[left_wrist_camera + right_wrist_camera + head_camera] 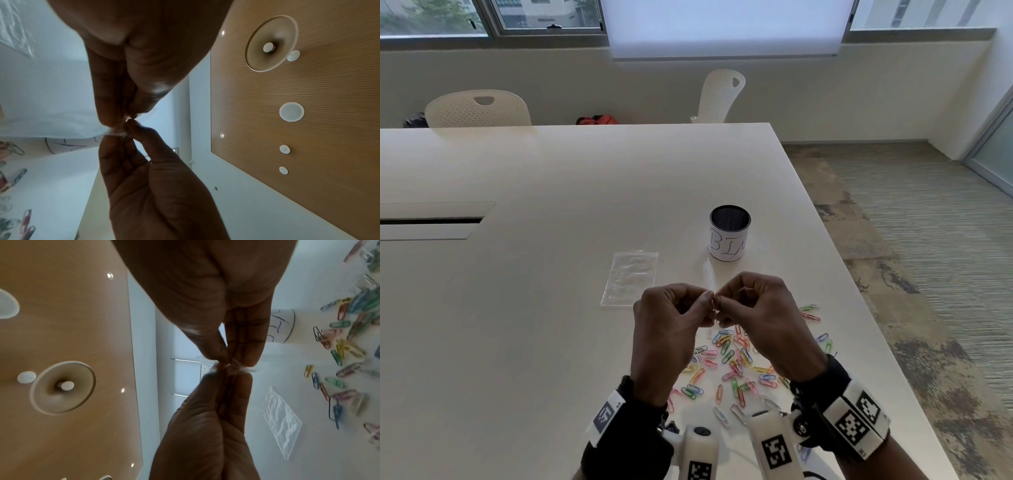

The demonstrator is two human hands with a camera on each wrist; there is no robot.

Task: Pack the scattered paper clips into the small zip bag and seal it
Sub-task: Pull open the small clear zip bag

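I hold a small clear zip bag [710,281] edge-on above the table, its top edge bunched between both hands. My left hand [707,301] pinches it with thumb and fingertips from the left. My right hand [719,303] pinches the same edge from the right, fingertips almost touching the left's. In the wrist views the crinkled plastic [118,129] [236,369] shows between the left hand [123,118] [226,378] and the right hand [123,138] [228,358]. Coloured paper clips [729,359] [349,344] lie scattered on the white table [551,308] under my wrists.
A second clear bag [630,279] [281,420] lies flat to the left of my hands. A black mesh cup with a white paper label [729,236] stands just beyond them. The table's right edge [859,291] runs close to the outer clips. Two white chairs stand behind the table.
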